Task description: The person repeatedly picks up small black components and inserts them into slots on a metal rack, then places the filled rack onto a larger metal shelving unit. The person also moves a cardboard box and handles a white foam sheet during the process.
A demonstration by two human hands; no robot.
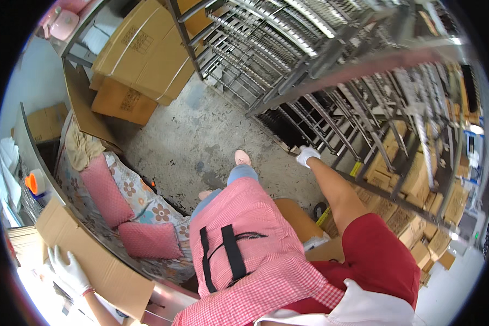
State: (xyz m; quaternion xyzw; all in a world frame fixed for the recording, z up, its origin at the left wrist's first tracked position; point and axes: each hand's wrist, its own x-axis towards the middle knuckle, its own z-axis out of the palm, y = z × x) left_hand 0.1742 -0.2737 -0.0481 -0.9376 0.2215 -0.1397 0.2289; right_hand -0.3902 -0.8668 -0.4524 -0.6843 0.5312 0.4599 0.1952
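Note:
My left hand [69, 271], in a white glove, lies with its fingers spread at the edge of a brown cardboard sheet [100, 261] on the bright worktable. Nothing shows in its grasp. Stretched far out to the right, my right hand [307, 156], also white-gloved, is at the corner of a tall metal rack [331, 87]. Its fingers are bent at the rack's edge, closed on something too small to make out. Rows of slotted strips and bars fill the rack.
Bundled flat cardboard boxes [144, 49] lean at the far left. Pink cushions [149, 240] lie on a flower-patterned cloth [160, 213] beside my legs. Small cartons [418, 174] are stacked behind the rack at right. An orange-rimmed tape roll [35, 182] stands at the left.

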